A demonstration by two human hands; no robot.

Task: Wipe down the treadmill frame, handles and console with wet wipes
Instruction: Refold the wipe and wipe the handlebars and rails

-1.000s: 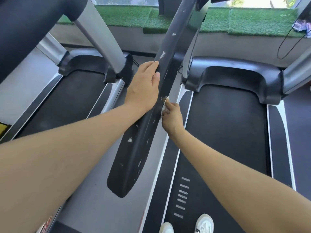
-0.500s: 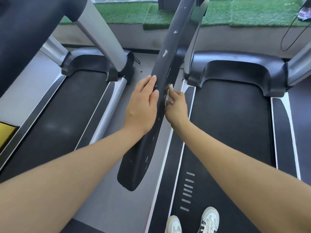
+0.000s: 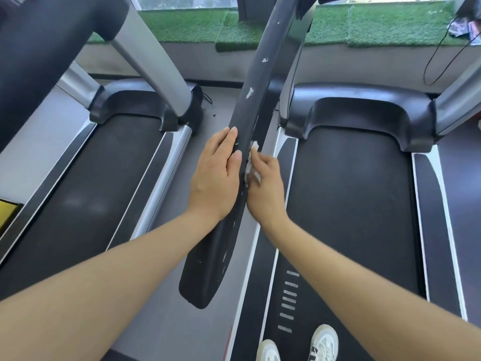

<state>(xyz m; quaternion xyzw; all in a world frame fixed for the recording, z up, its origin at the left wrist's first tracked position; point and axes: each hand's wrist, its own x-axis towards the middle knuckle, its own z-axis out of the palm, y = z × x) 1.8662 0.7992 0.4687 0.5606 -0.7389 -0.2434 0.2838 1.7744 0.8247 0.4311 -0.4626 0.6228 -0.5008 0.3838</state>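
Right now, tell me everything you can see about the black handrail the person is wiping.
The black handrail is a long, flattish dark bar running from the top of the view down toward the camera, ending in a rounded free tip. Its coating looks worn, with pale chips and scratches along it. It hangs above the grey floor strip between two treadmills. The left hand rests flat on its left face with straight fingers; the right hand presses a crumpled white wet wipe against its right edge.

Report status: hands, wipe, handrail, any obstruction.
Left hand flat on the black handrail. Right hand pinching the white wipe against the rail's right side. Nothing blocking the rail.
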